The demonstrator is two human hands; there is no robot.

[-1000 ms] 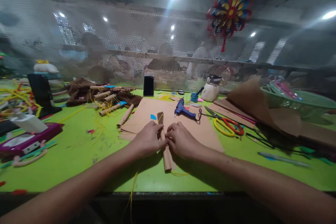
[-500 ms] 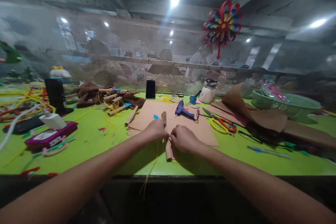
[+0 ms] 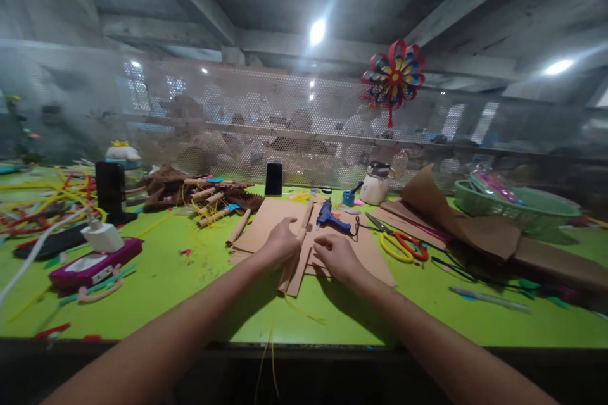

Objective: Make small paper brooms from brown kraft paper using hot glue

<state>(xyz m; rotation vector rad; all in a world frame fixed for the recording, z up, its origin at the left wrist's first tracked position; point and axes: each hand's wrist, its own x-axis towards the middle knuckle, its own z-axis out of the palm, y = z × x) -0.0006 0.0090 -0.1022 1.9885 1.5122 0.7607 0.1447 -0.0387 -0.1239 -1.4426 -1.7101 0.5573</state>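
A rolled brown paper tube lies lengthwise in front of me, beside a flat brown paper strip. My left hand rests against the tube with its thumb and fingers apart, not closed round it. To the right of the strip, my right hand hovers low over the paper, fingers loosely bent and apart, with nothing visible in them. Thin yellow string trails from the tube's near end over the table edge. Under both hands are brown paper sheets. A blue glue gun lies just beyond them.
Scissors with yellow handles and an orange-handled pair lie at right, near a pen and a green basket. At left are string-tied paper rolls, a purple power strip and a phone at the back.
Both hands have loosened from their pinch on the tube and moved apart. The tube's near end has shifted left, and the flat strip now shows beside it. The view has tilted up.
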